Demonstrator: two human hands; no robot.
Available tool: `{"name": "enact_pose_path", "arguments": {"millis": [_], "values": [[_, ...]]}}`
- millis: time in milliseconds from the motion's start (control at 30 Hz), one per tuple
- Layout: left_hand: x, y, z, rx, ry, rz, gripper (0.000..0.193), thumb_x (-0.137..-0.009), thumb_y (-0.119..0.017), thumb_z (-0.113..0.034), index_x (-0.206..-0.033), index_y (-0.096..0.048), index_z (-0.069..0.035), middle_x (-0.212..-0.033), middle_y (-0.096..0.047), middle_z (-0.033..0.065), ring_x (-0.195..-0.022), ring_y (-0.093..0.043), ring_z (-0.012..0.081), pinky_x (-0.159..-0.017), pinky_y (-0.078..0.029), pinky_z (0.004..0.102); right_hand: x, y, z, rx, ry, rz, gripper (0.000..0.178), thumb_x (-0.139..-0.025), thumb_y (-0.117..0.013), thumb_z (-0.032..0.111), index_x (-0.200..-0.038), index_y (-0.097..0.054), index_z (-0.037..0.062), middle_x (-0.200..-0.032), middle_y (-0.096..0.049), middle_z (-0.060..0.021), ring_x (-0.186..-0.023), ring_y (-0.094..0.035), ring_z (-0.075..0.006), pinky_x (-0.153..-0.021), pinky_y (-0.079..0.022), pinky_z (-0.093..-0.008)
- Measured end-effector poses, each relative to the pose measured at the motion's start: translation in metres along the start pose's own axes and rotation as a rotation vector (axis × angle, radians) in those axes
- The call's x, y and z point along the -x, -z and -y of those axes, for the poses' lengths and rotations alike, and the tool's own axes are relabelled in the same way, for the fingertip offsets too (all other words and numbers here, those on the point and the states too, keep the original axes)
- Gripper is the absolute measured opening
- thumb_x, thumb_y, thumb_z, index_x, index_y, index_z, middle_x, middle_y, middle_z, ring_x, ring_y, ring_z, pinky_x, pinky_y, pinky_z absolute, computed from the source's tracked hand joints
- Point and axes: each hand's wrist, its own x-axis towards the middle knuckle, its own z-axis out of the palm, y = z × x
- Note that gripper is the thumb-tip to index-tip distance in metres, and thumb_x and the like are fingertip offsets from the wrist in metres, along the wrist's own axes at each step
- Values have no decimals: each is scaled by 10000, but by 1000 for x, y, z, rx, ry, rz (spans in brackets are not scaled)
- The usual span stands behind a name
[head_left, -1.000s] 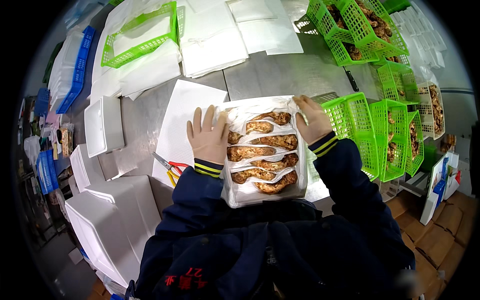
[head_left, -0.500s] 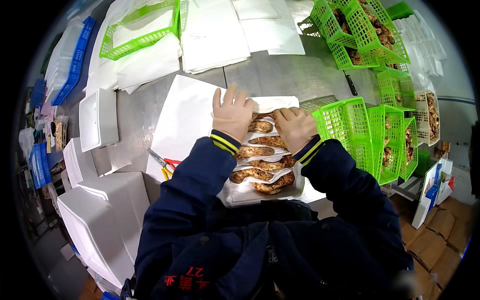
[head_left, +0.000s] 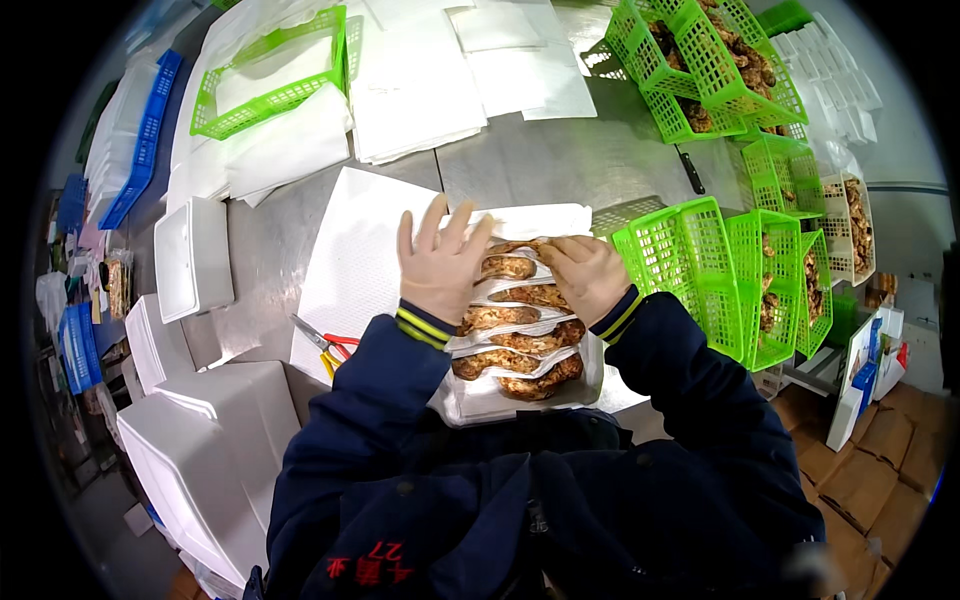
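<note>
Below me, a white foam box (head_left: pixel 472 412) holds several brown mushrooms (head_left: pixel 500 317) in two columns, with folded white paper (head_left: pixel 545 220) between the rows and at the far end. My gloved left hand (head_left: pixel 438 262) lies over the box's far left side, its fingers spread and pointing away. My gloved right hand (head_left: pixel 590 277) is at the far right side, thumb and fingers pinched at the end of a mushroom (head_left: pixel 517 246) in the farthest row. That mushroom's right end is hidden by my fingers.
Red-and-yellow-handled scissors (head_left: pixel 330 345) lie left of the box on a white sheet (head_left: pixel 350 225). White foam boxes (head_left: pixel 195 258) stand further left. Green baskets (head_left: pixel 680 270), some with mushrooms, crowd the right. A black-handled knife (head_left: pixel 691 172) and paper stacks (head_left: pixel 420 90) lie beyond.
My left hand has shifted left and slightly nearer, widening the gap between my hands. My right fingers have drawn together at the farthest mushroom. The whole view has shifted slightly.
</note>
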Motion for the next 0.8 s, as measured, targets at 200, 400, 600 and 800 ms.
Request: {"name": "enact_pose_path", "arguments": {"millis": [200, 400, 600, 800], "values": [[29, 13, 7, 68, -37, 15, 285, -828, -769, -195, -1101, -692, -172, -1108, -645, 12, -1200, -561, 277, -1069, -389, 498, -17, 6, 11, 59, -3, -56, 301, -815, -671, 58, -1112, -677, 12, -984, -696, -119, -891, -675, -312, -770, -555, -423], [24, -1, -7, -13, 17, 207, 318, -869, -689, -224, -1185, -687, -189, -1354, -583, 39, -1360, -447, 310, -1139, -286, 562, -44, -1, 17, 385, 60, 83, 350, -790, -659, 148, -1130, -634, 68, -941, -646, -46, -905, -660, -237, -727, -541, -370], [32, -7, -10, 9, 61, 246, 325, -836, -678, -173, -1161, -698, -180, -1442, -528, 50, -1419, -388, 339, -1150, -239, 621, -74, -20, 14, 548, 3, 318, 281, -864, -647, 183, -1134, -639, 106, -988, -670, -33, -925, -674, -233, -661, -557, -382], [37, -6, -14, 18, 72, 254, 329, -867, -633, -163, -1189, -695, -167, -1434, -541, 57, -1423, -385, 352, -1150, -227, 636, -90, -34, 8, 551, 8, 425, 344, -890, -645, 175, -1214, -609, 63, -1081, -661, -74, -987, -666, -242, -704, -565, -390]]}}
